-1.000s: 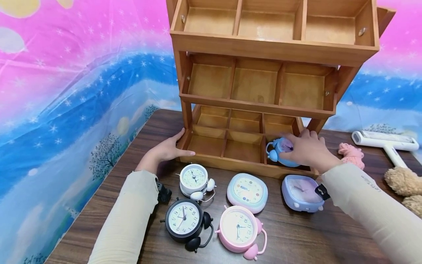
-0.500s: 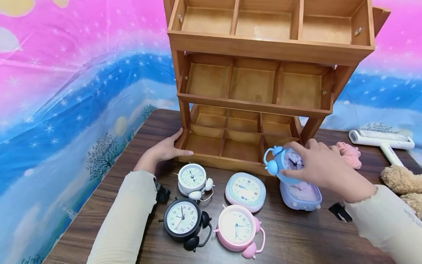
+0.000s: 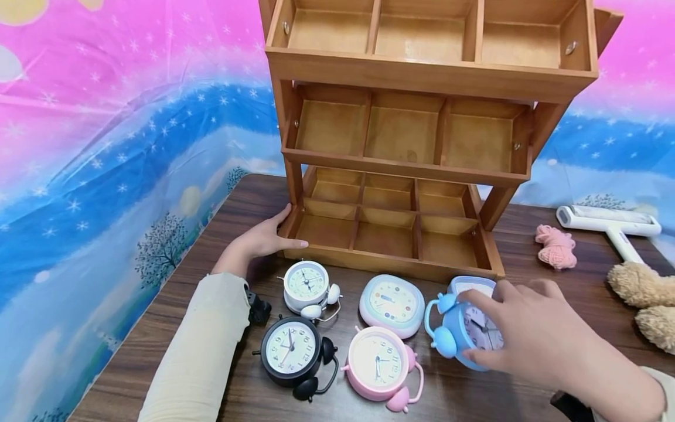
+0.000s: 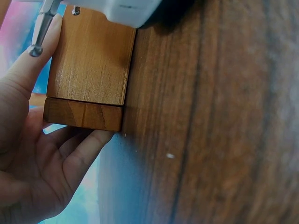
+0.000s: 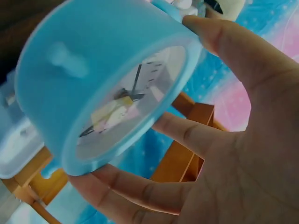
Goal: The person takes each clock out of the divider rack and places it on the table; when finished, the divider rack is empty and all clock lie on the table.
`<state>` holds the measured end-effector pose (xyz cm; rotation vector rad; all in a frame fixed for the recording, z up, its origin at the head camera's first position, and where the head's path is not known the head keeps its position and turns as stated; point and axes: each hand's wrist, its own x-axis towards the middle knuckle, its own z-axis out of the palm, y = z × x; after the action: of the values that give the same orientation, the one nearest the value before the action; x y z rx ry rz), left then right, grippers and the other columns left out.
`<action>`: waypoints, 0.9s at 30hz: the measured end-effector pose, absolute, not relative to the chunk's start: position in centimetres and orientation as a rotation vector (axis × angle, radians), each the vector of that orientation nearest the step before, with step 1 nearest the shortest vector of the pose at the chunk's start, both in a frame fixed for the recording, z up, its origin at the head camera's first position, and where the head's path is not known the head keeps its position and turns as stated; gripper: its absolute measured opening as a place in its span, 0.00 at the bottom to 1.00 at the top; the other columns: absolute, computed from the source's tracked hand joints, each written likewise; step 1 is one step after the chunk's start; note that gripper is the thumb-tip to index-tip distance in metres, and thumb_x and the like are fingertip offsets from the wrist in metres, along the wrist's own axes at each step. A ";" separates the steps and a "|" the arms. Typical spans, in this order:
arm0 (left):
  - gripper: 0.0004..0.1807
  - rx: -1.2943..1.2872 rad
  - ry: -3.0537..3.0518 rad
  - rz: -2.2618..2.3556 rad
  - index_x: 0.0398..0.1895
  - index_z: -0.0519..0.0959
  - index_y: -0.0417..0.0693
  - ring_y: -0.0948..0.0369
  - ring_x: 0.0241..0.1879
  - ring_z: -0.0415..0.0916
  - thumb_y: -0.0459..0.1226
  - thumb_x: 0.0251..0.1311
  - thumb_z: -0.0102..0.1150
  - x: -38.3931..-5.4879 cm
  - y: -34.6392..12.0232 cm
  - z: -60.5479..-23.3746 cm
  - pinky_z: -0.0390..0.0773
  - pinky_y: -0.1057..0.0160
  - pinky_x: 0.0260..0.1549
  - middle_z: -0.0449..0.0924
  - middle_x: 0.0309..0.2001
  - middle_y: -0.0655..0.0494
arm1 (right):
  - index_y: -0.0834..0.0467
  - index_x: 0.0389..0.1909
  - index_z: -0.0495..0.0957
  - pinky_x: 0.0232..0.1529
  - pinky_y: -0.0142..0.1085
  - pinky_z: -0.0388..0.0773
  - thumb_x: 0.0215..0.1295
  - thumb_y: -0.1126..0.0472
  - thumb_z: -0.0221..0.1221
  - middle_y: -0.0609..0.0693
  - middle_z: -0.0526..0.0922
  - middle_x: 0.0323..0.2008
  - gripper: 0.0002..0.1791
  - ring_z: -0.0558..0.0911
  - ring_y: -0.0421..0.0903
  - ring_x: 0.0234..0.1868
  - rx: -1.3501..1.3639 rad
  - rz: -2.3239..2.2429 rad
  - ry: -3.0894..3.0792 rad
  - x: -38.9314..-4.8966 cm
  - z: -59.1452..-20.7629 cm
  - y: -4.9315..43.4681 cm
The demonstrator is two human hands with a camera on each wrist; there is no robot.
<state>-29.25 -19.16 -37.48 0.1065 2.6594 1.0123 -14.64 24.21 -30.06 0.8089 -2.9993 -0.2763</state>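
My right hand (image 3: 548, 334) grips a light-blue twin-bell alarm clock (image 3: 454, 331) by its round body, thumb on one side and fingers on the other. In the right wrist view the clock's casing (image 5: 60, 98) is tilted. Behind it a lavender clock (image 3: 469, 281) is mostly hidden. My left hand (image 3: 263, 239) holds the lower left end of the wooden shelf (image 3: 385, 261); the left wrist view shows thumb and fingers on either side of the wood (image 4: 88, 65). Along the shelf's front lie a white clock (image 3: 304, 287), a black clock (image 3: 292, 351), a pink clock (image 3: 378, 363) and a rounded pastel clock (image 3: 391, 305).
The tiered shelf has several compartments with nothing in them. To its right lie pink yarn (image 3: 556, 246), a white T-shaped tool (image 3: 612, 223) and something fluffy and brown (image 3: 640, 287). A printed cloth (image 3: 105, 176) hangs behind the dark wooden table (image 3: 258, 193).
My right hand has lifted the blue alarm clock out of the lower right compartment and brought it forward, past the shelf's front edge. The left hand has stayed on the shelf.
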 end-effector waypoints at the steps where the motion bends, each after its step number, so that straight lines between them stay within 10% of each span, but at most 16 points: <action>1: 0.60 0.103 2.659 1.015 0.81 0.32 0.56 0.39 0.75 0.45 0.57 0.60 0.65 -29.3 -19.2 -37.5 0.53 0.40 0.69 0.42 0.78 0.36 | 0.38 0.61 0.76 0.45 0.62 0.66 0.41 0.15 0.57 0.45 0.77 0.34 0.47 0.79 0.46 0.34 0.822 -0.286 -3.003 -14.4 -30.3 24.3; 27: 0.62 0.097 2.657 1.001 0.80 0.31 0.57 0.38 0.75 0.43 0.61 0.58 0.64 -28.9 -19.0 -37.1 0.51 0.38 0.69 0.39 0.78 0.36 | 0.38 0.62 0.75 0.56 0.74 0.56 0.41 0.15 0.55 0.49 0.80 0.44 0.49 0.82 0.55 0.46 0.779 -0.295 -3.250 -13.4 -34.6 25.0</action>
<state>-28.90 -19.03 -37.11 0.0971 2.6574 1.0006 -13.43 25.00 -34.63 0.7786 -3.2503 -0.2949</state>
